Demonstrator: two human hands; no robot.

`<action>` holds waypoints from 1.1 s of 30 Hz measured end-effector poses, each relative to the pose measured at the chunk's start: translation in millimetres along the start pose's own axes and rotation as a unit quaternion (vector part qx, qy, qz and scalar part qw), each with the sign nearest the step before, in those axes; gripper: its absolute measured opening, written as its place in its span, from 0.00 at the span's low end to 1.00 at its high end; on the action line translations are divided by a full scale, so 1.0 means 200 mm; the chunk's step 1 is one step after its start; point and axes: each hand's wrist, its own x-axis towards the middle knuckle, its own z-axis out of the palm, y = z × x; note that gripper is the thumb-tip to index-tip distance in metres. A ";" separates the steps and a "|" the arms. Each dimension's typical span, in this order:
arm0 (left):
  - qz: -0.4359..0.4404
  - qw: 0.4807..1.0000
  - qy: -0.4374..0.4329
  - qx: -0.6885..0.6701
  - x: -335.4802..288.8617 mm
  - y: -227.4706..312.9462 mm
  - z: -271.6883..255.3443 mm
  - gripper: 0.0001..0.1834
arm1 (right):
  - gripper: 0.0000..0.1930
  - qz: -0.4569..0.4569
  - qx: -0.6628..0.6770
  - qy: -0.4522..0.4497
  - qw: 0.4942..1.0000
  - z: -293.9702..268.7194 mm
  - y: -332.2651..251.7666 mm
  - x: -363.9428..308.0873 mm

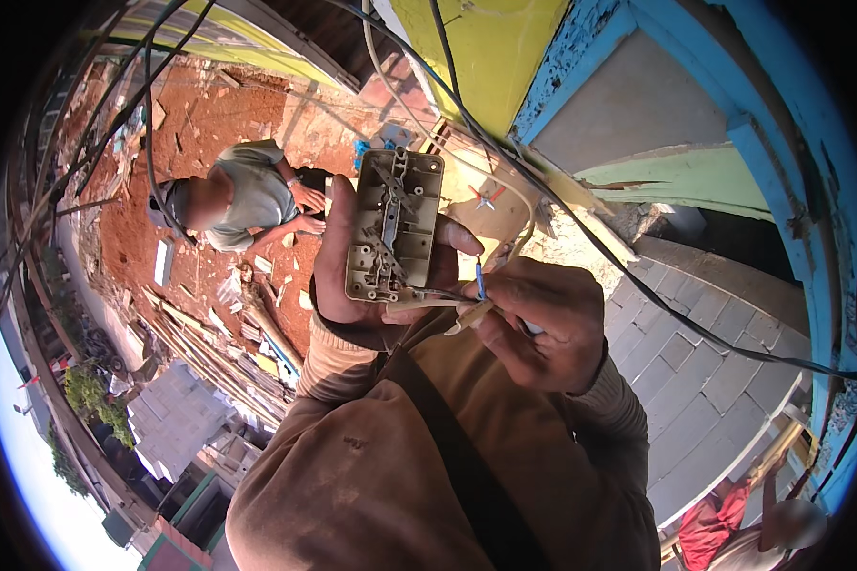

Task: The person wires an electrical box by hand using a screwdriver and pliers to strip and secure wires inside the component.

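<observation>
An opened beige power strip housing (393,228), with metal contact strips showing inside, lies in my left hand (331,262). The thumb and fingers of that hand are wrapped round its sides. A sheathed cable (419,305) runs from the lower end of the housing to my right hand (548,328). The fingers of my right hand are closed in a pinch on the cable end, where a short blue wire (481,283) sticks up. Part of the cable end is hidden by the fingers.
A black cable (605,243) crosses the right side, and loose cables (129,114) hang at upper left. Below, a co-worker (248,195) is on red soil near debris. Red-handled pliers (487,198) lie beyond my hands. Grey blockwork (705,371) and a blue frame (781,181) stand right.
</observation>
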 end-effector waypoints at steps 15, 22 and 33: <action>0.029 0.998 0.058 0.024 0.03 -0.01 0.02 0.40 | 0.18 -0.081 -0.133 -0.024 0.988 -0.01 -0.06 0.01; 0.089 0.984 0.154 0.031 0.10 -0.07 0.04 0.40 | 0.18 -0.104 -0.160 -0.003 0.982 0.03 -0.13 0.01; 0.107 0.990 0.083 0.028 0.02 0.03 -0.29 0.47 | 0.13 -0.162 -0.300 0.027 0.940 0.11 -0.26 0.06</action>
